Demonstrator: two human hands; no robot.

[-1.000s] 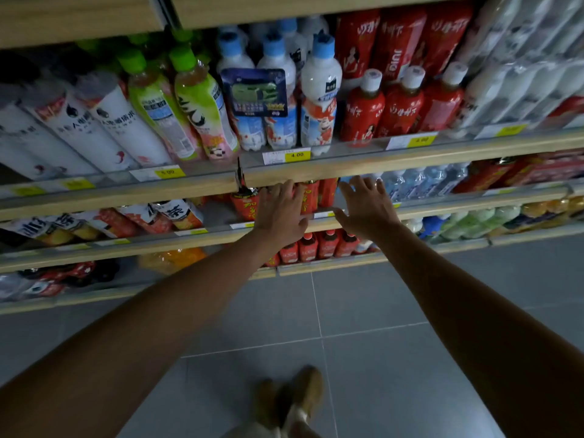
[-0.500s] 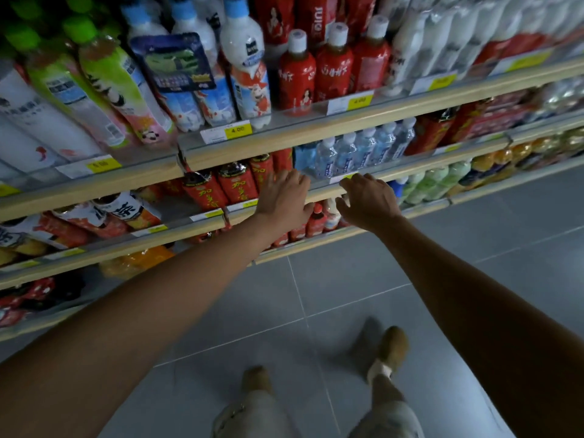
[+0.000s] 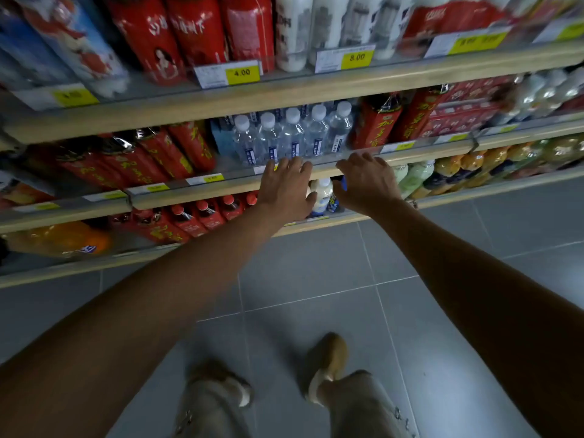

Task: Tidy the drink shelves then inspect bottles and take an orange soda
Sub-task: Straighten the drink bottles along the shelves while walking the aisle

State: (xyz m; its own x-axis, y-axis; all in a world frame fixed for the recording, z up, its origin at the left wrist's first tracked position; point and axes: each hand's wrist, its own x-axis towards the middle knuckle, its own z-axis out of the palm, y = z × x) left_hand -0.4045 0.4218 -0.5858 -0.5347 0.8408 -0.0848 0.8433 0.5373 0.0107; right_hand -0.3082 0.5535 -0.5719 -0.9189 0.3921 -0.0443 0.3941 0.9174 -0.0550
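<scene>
Both my arms reach toward the middle drink shelf (image 3: 426,152). My left hand (image 3: 286,188) hovers at the shelf's front edge with fingers spread, just below a row of clear water bottles (image 3: 292,134). My right hand (image 3: 366,181) is beside it, fingers loosely bent over the edge, holding nothing I can see. A white bottle (image 3: 322,196) and a blue-capped bottle show between my hands on the shelf below. Orange soda bottles (image 3: 458,167) stand to the right on that lower shelf, and a large orange bottle (image 3: 60,238) lies at the far left.
Red bottles (image 3: 177,39) and white bottles (image 3: 328,26) fill the top shelf above yellow price tags (image 3: 241,72). Red tea bottles (image 3: 132,159) and red cartons (image 3: 458,112) flank the water. Grey floor tiles (image 3: 316,270) and my feet (image 3: 328,365) lie below.
The view has dropped and closed in on the shelves. Both hands have shifted right along the shelf edge, from the red bottles to in front of the water bottles.
</scene>
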